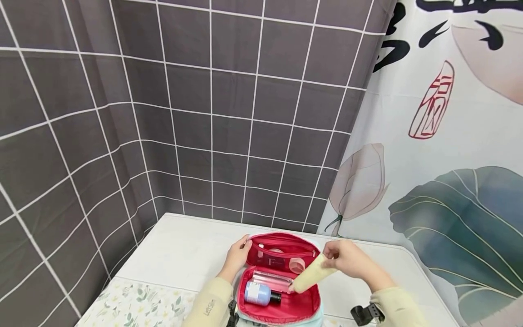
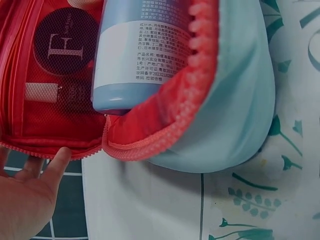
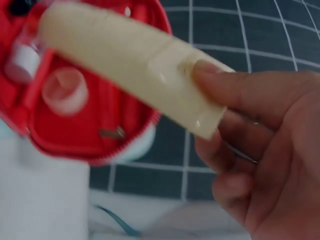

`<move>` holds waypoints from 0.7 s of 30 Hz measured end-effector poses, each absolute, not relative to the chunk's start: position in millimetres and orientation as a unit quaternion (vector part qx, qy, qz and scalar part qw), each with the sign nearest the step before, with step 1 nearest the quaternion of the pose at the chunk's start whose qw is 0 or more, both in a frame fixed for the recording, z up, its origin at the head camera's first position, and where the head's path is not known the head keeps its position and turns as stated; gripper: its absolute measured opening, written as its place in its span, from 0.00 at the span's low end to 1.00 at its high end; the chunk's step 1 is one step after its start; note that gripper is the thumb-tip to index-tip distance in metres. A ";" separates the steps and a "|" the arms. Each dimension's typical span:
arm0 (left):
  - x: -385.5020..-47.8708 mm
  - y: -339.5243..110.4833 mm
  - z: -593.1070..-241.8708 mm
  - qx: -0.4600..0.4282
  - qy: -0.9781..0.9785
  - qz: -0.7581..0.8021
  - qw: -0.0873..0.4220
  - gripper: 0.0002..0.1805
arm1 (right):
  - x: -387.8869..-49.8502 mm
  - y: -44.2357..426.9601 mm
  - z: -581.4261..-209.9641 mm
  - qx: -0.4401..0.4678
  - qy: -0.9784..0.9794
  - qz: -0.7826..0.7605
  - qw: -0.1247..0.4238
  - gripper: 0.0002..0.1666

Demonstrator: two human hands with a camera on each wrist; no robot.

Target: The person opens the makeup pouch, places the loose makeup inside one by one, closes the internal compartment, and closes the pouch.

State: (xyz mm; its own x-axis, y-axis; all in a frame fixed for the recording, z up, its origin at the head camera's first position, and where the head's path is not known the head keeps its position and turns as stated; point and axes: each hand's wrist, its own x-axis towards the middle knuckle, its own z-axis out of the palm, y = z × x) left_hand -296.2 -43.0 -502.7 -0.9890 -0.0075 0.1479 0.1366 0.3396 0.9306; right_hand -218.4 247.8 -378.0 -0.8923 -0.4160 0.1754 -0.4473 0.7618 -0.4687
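A cosmetic bag (image 1: pixel 304 311) with a red lining and pale blue outside lies unzipped, its lid (image 1: pixel 282 238) raised. My left hand (image 1: pixel 234 260) holds the lid's left edge, thumb on the zip rim and fingers behind it. Over the bag's right side, my right hand (image 1: pixel 352 260) pinches a pale yellow squeeze tube (image 1: pixel 312 275) by its flat end, the rounded end tilted down toward the compartment. Inside lie a blue bottle (image 1: pixel 256 293) with a black cap and a clear pinkish bottle (image 1: pixel 271 279). The tube hides part of the compartment.
The lid's mesh pocket holds a round black item (image 2: pixel 66 41) marked F, a white-ended tube (image 2: pixel 42 92) and a pinkish ribbed jar (image 3: pixel 65 91). The bag sits on a white table (image 1: pixel 192 245) with a leaf-patterned cloth (image 1: pixel 135 302). A dark grid curtain (image 1: pixel 233 136) hangs behind.
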 end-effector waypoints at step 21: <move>-302.4 -33.5 -497.2 -0.038 -0.817 -0.572 0.066 0.22 | -214.3 217.4 -476.3 0.265 -0.920 0.282 -0.068 0.16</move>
